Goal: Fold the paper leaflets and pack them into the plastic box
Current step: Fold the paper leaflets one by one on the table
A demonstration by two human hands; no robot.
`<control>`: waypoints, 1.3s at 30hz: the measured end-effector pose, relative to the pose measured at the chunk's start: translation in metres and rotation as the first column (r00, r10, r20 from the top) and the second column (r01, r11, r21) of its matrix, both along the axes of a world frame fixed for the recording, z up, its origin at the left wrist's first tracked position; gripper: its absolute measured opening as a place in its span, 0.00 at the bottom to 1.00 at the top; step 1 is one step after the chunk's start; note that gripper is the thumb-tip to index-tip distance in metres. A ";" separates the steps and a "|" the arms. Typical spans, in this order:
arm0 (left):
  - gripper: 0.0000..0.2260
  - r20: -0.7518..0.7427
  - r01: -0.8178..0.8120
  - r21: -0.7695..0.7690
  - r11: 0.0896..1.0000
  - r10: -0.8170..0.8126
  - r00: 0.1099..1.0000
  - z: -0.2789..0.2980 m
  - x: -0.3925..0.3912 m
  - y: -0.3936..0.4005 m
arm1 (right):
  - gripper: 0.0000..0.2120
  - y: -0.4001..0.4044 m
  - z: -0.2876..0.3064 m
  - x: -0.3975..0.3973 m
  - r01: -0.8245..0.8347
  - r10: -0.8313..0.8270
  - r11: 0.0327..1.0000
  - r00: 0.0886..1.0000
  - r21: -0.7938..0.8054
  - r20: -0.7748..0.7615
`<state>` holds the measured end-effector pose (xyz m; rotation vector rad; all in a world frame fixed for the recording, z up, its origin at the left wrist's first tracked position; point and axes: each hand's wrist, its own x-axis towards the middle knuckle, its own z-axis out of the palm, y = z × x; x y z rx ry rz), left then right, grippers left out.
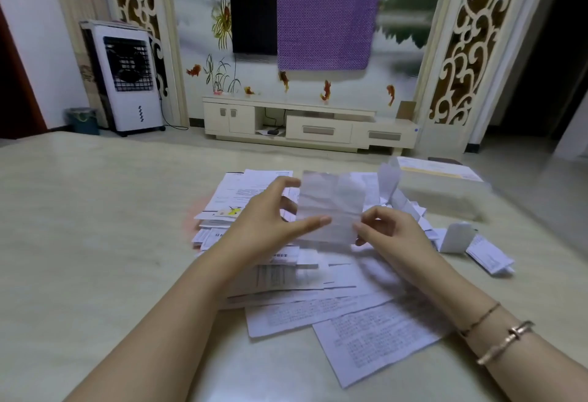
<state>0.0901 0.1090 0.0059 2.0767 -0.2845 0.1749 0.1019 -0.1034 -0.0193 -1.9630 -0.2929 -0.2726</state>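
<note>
- White leaflet (331, 207) is blurred and held upright above the pile (302, 274), its long axis roughly vertical.
- Right hand (386, 230) pinches its lower right edge.
- Left hand (273, 217) is released beside its left edge, thumb touching.
- Clear box (442, 191) sits far right on the desk (95, 242), nearer the right hand.

Bare forearms, no sleeves; 2 bracelets (496, 331) on R wrist.
</note>
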 end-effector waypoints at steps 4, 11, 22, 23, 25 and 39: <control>0.26 -0.032 0.004 0.054 0.999 -0.002 0.999 -0.008 0.005 -0.002 | 0.08 -0.003 -0.002 0.003 0.101 -0.101 0.995 0.991 0.002 -0.086; 0.20 0.116 0.011 0.420 0.907 -0.066 0.991 -0.022 0.008 -0.008 | 0.14 -0.004 -0.008 0.000 0.204 -0.238 0.896 0.970 -0.394 -0.041; 0.20 0.136 0.108 0.622 0.776 -0.242 0.961 -0.023 0.010 -0.011 | 0.17 -0.014 0.005 -0.016 -0.151 0.128 0.772 0.988 -0.617 -0.081; 0.18 0.146 0.100 0.616 0.781 -0.239 0.960 -0.023 0.010 -0.011 | 0.18 -0.014 0.006 -0.017 -0.144 0.123 0.764 0.989 -0.629 -0.078; 0.15 0.179 0.082 0.586 0.806 -0.228 0.957 -0.024 0.010 -0.011 | 0.17 -0.014 0.007 -0.018 -0.108 0.112 0.743 0.993 -0.660 -0.036; 0.11 0.172 0.037 0.268 0.963 -0.085 0.981 -0.025 0.007 -0.019 | 0.04 -0.011 0.003 -0.005 0.059 -0.036 0.931 0.997 -0.359 0.070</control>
